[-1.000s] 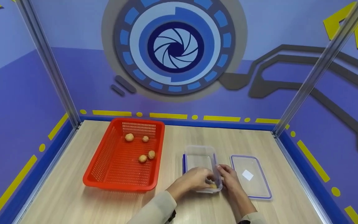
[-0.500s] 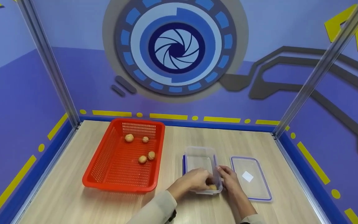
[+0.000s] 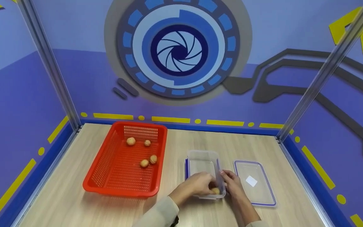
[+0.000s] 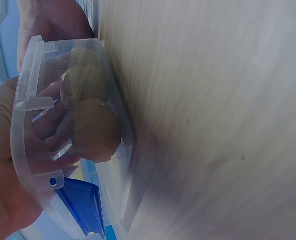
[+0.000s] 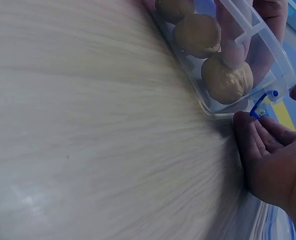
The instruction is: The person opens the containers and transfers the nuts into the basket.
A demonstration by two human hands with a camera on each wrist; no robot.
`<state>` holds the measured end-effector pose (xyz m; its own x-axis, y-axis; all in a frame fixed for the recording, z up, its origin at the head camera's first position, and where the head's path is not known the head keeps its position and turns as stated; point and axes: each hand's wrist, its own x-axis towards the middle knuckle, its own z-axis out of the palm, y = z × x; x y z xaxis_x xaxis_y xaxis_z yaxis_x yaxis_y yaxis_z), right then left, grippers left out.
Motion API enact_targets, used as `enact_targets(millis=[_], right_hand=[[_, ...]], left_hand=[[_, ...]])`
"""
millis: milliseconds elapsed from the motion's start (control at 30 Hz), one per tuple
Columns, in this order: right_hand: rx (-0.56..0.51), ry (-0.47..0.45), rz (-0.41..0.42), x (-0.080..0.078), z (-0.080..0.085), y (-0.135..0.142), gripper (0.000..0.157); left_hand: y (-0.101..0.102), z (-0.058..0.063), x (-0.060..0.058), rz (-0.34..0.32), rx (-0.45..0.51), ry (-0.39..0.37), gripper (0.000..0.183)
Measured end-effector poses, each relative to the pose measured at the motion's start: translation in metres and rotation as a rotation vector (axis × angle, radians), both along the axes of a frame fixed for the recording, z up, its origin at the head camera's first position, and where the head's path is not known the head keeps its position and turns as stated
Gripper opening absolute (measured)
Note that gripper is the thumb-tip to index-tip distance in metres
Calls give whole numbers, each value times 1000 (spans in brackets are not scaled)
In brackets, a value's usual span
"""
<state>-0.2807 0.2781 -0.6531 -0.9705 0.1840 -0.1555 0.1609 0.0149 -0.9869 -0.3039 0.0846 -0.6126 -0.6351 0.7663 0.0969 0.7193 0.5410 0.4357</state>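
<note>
A clear plastic food container (image 3: 203, 153) with blue side latches stands on the table, right of centre in the head view. My left hand (image 3: 201, 183) reaches inside it, with a fingertip against the nearest walnut (image 5: 225, 85) in the right wrist view. Two other walnuts (image 5: 197, 36) lie in a row with it along the container's near end. At the right wall, my right hand (image 3: 235, 186) holds the container, thumb at the rim and fingers low outside by the hanging blue latch (image 5: 260, 105). The left wrist view shows walnuts (image 4: 95, 131) through the clear wall.
A red slotted basket (image 3: 115, 178) sits at the left with several walnuts (image 3: 130, 141) inside. To the right of the container lies its clear lid (image 3: 265, 192) with a blue edge and a white label (image 3: 251, 181). Printed panels and metal posts (image 3: 52, 72) enclose the table.
My left hand has shifted slightly inside the container, and more of the near walnut shows beside its fingers. The right hand keeps its place on the container wall.
</note>
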Motion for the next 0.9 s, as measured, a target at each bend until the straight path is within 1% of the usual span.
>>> enact_targets(millis=[200, 267, 400, 500, 600, 633, 833, 867, 900], right_hand=[[17, 1, 11, 3, 1, -1, 45], [17, -10, 18, 2, 2, -1, 45], [6, -4, 25, 0, 6, 0, 48], [8, 1, 28, -1, 8, -1, 49], [27, -4, 36, -1, 6, -1, 47], [32, -6, 43, 1, 10, -2, 46], [31, -8, 44, 1, 10, -1, 45], [32, -6, 35, -2, 6, 0, 45], [32, -2, 31, -2, 6, -1, 45]], left_hand=[[0, -2, 0, 19, 6, -1, 16], [0, -1, 0, 27, 11, -5, 16], [0, 0, 0, 44, 18, -4, 17], [1, 0, -1, 41, 26, -6, 18], [1, -1, 0, 32, 41, -6, 19], [0, -2, 0, 31, 47, -9, 19], [0, -3, 0, 39, 74, -27, 23], [0, -3, -1, 38, 81, -25, 23], [0, -3, -1, 37, 87, -22, 23]])
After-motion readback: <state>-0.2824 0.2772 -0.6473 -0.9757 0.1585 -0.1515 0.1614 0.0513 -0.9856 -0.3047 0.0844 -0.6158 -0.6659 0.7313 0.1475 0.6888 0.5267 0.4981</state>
